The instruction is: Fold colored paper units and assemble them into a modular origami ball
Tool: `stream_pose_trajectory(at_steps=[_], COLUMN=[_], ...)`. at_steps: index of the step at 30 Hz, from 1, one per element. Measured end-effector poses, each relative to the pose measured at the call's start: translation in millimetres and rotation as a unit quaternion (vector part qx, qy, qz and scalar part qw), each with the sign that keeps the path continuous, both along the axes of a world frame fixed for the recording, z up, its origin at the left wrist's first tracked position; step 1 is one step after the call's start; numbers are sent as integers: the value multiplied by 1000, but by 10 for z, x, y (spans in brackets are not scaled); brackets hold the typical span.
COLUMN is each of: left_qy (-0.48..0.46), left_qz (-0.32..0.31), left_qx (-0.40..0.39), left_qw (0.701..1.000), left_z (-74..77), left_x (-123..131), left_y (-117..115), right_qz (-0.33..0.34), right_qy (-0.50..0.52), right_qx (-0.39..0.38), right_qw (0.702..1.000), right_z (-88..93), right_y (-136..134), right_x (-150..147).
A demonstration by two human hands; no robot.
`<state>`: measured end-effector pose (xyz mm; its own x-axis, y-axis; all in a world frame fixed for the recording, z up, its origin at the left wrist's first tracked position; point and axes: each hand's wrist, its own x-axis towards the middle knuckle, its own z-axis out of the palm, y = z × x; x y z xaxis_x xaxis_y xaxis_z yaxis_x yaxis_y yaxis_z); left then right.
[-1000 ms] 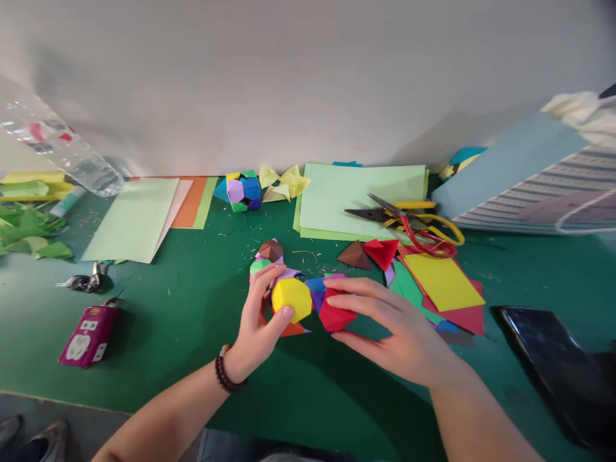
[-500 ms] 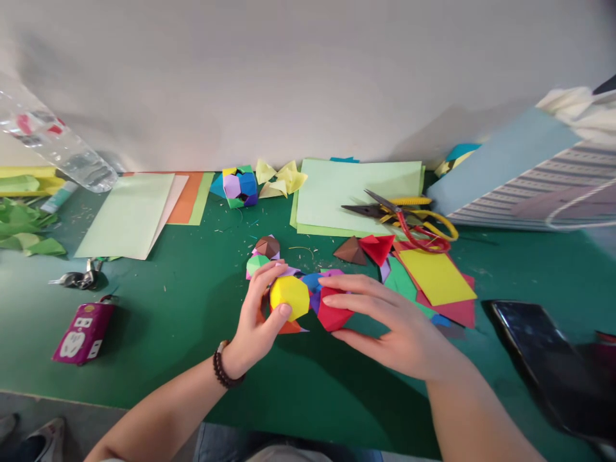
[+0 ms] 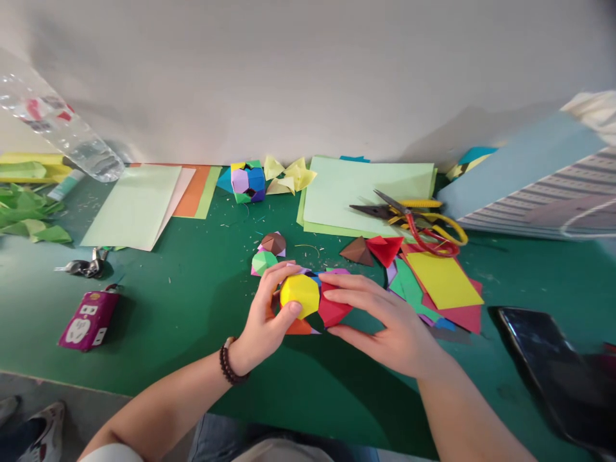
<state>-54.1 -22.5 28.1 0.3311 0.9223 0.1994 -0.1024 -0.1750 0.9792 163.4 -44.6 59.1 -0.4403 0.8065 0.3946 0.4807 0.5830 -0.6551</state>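
My left hand grips a yellow many-sided folded-paper piece, thumb on its front and fingers curled behind. From the other side, my right hand holds a red folded-paper piece against it. Bits of blue and purple paper show behind the two, partly hidden by my fingers. Below the yellow piece an orange paper piece sticks out. Just beyond my left hand lie a green faceted piece and a brown one. A brown paper cone and a red folded piece rest past my right hand.
Scissors lie on pale green sheets. Yellow paper and scraps are at right, beside a black phone. A multicoloured paper ball stands by the wall. A purple carton, keys and a bottle are left.
The red piece has come closer to the yellow piece, and the gap between my hands has narrowed. The whole view has shifted slightly.
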Motion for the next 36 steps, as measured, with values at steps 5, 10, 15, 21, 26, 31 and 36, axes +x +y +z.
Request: stream_pose_trajectory(at_steps=[5, 10, 15, 21, 26, 31, 36], left_qy=[-9, -13, 20, 28, 31, 20, 16], left_qz=[-4, -6, -3, -3, -4, -8, -4], left_qx=[-1, 9, 63, 86, 88, 60, 10], left_qw=[1000, 1000, 998, 996, 996, 998, 1000], left_z=[-4, 19, 42, -15, -30, -13, -15], left_x=[4, -7, -24, -35, -30, -11, 5], left_y=[5, 4, 1, 6, 8, -4, -25], right_qz=[-11, -15, -27, -42, -46, -57, -88], right_qy=[-8, 8, 19, 29, 24, 25, 45], right_qx=[-21, -25, -18, -35, -29, -21, -47], right_qw=[1000, 1000, 999, 998, 998, 998, 994], right_z=[10, 13, 1, 16, 17, 10, -13], right_y=[-20, -18, -17, -43, -50, -48, -54], right_x=[1, -16, -61, -77, -78, -111, -150])
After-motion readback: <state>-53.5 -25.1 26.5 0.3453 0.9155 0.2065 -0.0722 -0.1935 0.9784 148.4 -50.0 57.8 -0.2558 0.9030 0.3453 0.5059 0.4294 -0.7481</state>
